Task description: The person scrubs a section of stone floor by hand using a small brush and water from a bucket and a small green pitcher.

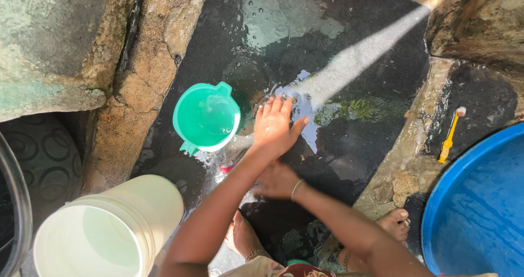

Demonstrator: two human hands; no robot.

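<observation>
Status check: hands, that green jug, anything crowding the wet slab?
Left hand open, flat over wet slab. Right hand low beneath it, grip unclear. Green jug beside left hand, untouched. White bucket nearby.

Open wet dark slab [349, 42] beyond the left hand [274, 128], green mug [206, 117] close on its left, white bucket [109, 230] nearer, stone edges [142, 86] both sides, blue tub [480, 206] and yellow toothbrush [450, 136] blocking right.

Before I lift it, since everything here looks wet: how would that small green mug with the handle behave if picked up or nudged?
The green mug looks like thin plastic, so probably light and stiff. It seems to hold water, which would add weight and slosh. It stands on a wet dark slab, so a nudge would likely make it slide, and its handle may be slippery.
</observation>
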